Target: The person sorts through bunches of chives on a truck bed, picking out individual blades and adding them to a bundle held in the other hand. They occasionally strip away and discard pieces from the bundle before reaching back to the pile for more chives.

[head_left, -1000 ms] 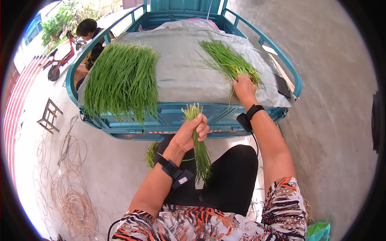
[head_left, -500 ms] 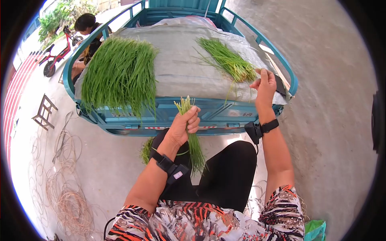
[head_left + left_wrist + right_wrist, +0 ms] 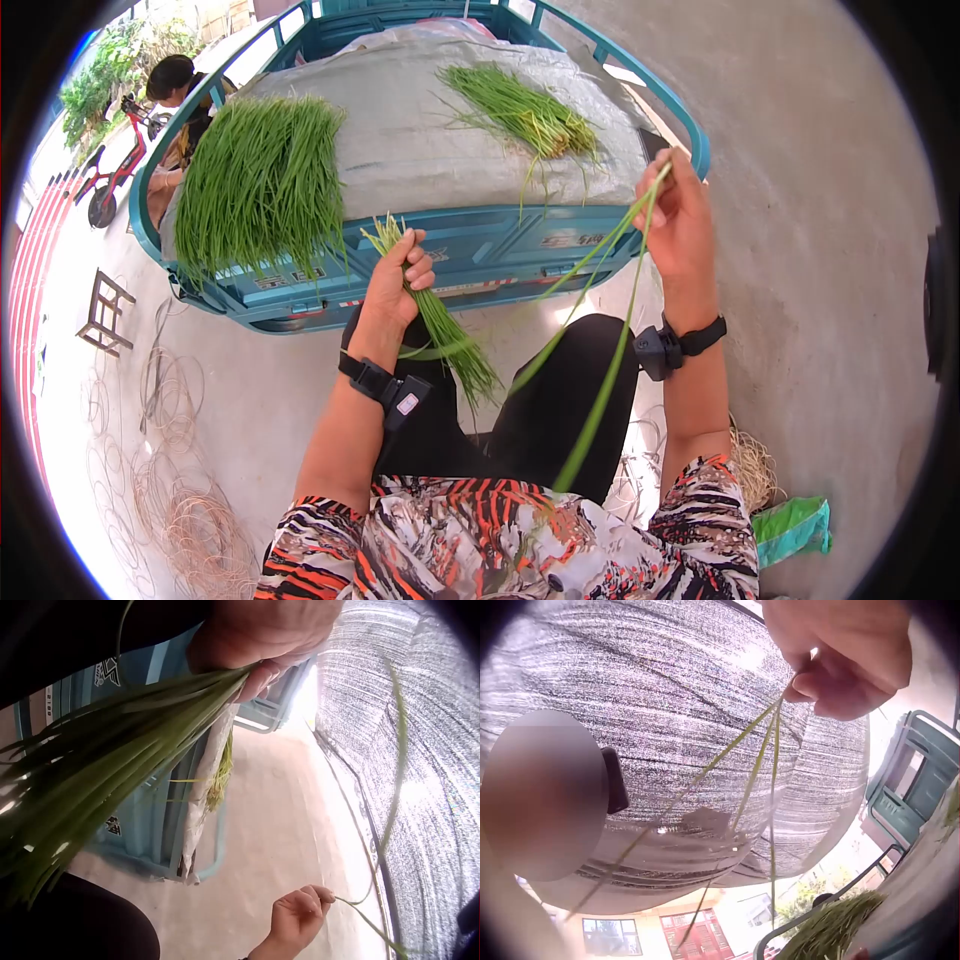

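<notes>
My left hand (image 3: 392, 285) grips a bunch of green chives (image 3: 445, 330), pale cut ends up and leaves trailing down over the black-trousered knees. In the left wrist view the leaves (image 3: 142, 735) fan out below the curled fingers. Raised at the right side of the cart, my right hand (image 3: 685, 225) pinches a few loose chive strands (image 3: 761, 754) between thumb and fingertips; they hang down and leftward. A smaller chive pile (image 3: 520, 110) lies on the grey sheet (image 3: 400, 130) left of this hand. Farther left, a wide chive pile (image 3: 262, 185) drapes over the sheet's front edge.
The sheet covers the bed of a blue cargo cart (image 3: 470, 250) with side rails. Beyond its left rail another person (image 3: 180, 95) bends down near a red scooter (image 3: 125, 160). A small stool (image 3: 105, 312), coiled strings (image 3: 200, 530) and a green bag (image 3: 790, 530) are on the ground.
My right hand has left the smaller pile, moving right and toward me, with several strands now drawn out. The left hand still holds its bunch. The head view has shifted rightward.
</notes>
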The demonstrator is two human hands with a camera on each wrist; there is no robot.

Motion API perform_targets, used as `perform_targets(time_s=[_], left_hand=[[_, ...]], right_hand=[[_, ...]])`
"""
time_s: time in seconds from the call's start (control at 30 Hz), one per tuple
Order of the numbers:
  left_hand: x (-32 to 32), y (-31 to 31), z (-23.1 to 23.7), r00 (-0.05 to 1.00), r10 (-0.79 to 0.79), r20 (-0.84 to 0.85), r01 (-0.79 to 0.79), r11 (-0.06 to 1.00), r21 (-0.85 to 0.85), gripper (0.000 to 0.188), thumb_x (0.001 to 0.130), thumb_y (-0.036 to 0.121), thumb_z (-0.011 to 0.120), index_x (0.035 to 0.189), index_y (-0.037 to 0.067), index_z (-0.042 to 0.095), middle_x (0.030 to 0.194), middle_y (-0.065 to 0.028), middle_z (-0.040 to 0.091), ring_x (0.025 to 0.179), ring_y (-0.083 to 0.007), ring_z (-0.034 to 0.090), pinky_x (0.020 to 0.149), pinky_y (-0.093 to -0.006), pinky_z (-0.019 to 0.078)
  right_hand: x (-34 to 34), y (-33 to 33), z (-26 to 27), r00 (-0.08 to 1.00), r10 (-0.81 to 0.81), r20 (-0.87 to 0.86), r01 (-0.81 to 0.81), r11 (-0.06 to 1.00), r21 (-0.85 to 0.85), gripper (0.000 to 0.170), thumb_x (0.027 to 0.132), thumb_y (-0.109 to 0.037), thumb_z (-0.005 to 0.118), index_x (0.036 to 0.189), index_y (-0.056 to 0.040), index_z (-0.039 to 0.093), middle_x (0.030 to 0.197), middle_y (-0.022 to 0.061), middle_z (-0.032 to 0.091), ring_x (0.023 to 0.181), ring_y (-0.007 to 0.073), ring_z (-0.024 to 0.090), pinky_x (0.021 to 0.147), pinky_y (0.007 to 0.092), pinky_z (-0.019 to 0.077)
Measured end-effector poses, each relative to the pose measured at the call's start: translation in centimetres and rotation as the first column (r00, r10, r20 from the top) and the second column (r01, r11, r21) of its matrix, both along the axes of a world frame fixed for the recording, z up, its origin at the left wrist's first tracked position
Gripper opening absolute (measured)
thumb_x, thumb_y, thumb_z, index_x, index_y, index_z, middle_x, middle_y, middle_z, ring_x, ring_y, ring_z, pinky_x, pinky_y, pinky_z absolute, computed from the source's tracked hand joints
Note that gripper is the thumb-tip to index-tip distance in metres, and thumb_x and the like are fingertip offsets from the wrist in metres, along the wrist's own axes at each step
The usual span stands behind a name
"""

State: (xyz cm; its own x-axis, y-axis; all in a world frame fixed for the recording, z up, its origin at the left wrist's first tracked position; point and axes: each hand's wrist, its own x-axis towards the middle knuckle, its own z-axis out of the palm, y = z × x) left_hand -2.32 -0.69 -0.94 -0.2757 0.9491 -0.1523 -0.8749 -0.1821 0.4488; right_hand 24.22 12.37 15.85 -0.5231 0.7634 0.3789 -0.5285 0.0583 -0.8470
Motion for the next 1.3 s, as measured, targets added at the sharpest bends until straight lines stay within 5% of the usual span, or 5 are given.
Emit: perform_targets(time_s=[0.33, 0.77, 1.0, 1.23, 1.3], left_hand=[[3.6, -0.4, 3.4, 0.854, -0.369, -0.367, 0.363, 0.927, -0.089, 0.026, 0.093, 0.021, 0.057, 0.105, -0.002, 0.055, 0.069, 0.004, 0.045, 0.049, -0.002, 0.036, 0.041, -0.0172, 0.0282], [3.8, 0.4, 2.3, 0.767, -0.448, -0.459, 0.407, 0.893, -0.191, 0.019, 0.088, 0.022, 0.062, 0.09, 0.003, 0.059, 0.066, 0.0046, 0.048, 0.049, -0.0038, 0.037, 0.042, -0.0187, 0.0264], [3.3, 0.1, 2.4, 0.825, -0.355, -0.44, 0.337, 0.934, -0.121, 0.017, 0.092, 0.02, 0.057, 0.092, 0.003, 0.058, 0.066, 0.0055, 0.048, 0.046, -0.0007, 0.035, 0.039, -0.016, 0.0276], [2.9, -0.1, 2.6, 0.829, -0.408, -0.382, 0.373, 0.913, -0.167, 0.018, 0.091, 0.02, 0.059, 0.092, 0.002, 0.059, 0.064, 0.0061, 0.045, 0.045, -0.0014, 0.033, 0.038, -0.0167, 0.0244], [3.2, -0.2, 3.0, 0.799, -0.441, -0.41, 0.396, 0.898, -0.192, 0.019, 0.089, 0.02, 0.061, 0.09, 0.001, 0.06, 0.063, 0.0055, 0.044, 0.045, -0.0028, 0.032, 0.039, -0.0181, 0.0237]], right_hand=[[-6.3, -1.5, -9.0, 0.836, 0.003, 0.548, 0.007, 1.0, -0.016, 0.027, 0.092, -0.032, 0.056, 0.081, -0.0078, 0.054, 0.067, 0.0011, 0.058, 0.047, 0.0053, 0.048, 0.044, 0.0214, 0.0424], [-7.7, -2.3, -12.3, 0.789, 0.173, 0.589, -0.182, 0.982, -0.045, 0.024, 0.092, -0.03, 0.057, 0.081, -0.008, 0.054, 0.067, -0.0025, 0.054, 0.051, 0.0048, 0.047, 0.048, 0.0208, 0.0433], [-5.9, 1.6, -12.4, 0.912, -0.102, 0.397, 0.178, 0.971, -0.158, 0.023, 0.091, -0.029, 0.058, 0.082, -0.0082, 0.056, 0.067, -0.003, 0.056, 0.049, 0.0048, 0.047, 0.052, 0.0224, 0.0452], [-6.8, -0.4, -12.1, 0.967, 0.073, 0.246, -0.021, 0.978, -0.209, 0.021, 0.093, -0.028, 0.057, 0.085, -0.0081, 0.056, 0.068, -0.0015, 0.056, 0.048, 0.0054, 0.045, 0.051, 0.0241, 0.0465], [-6.6, 0.1, -11.5, 0.992, -0.041, 0.119, 0.066, 0.974, -0.217, 0.019, 0.094, -0.025, 0.055, 0.086, -0.008, 0.054, 0.07, -0.0001, 0.056, 0.05, 0.0066, 0.046, 0.05, 0.0249, 0.0464]])
